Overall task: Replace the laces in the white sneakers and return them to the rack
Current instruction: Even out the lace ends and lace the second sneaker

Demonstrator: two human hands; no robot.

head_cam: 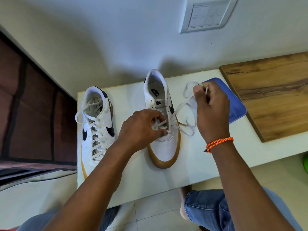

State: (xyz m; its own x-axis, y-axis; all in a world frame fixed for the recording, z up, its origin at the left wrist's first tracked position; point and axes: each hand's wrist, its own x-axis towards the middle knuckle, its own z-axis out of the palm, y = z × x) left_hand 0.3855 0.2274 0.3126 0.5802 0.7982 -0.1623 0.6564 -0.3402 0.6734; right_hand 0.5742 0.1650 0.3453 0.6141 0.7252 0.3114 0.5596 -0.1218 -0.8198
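Observation:
Two white sneakers with black swooshes and gum soles stand on a white table (136, 184), toes toward me. The left sneaker (97, 125) is laced up its whole length. The right sneaker (164, 144) has lace only in its lower eyelets. My left hand (143, 129) grips this shoe's lace crossing near the bottom eyelets, thumb on the toe side. My right hand (212, 110) is raised to the shoe's right and pinches the white lace (182, 105), which runs from the eyelets up to my fingers and loops loosely on the table.
A blue pad (236, 107) lies under my right hand, against a wooden board (270, 92) at the right. The white wall with a switch plate (208, 15) is behind the table. A dark bed frame (33, 105) stands at left. My knees in jeans are below.

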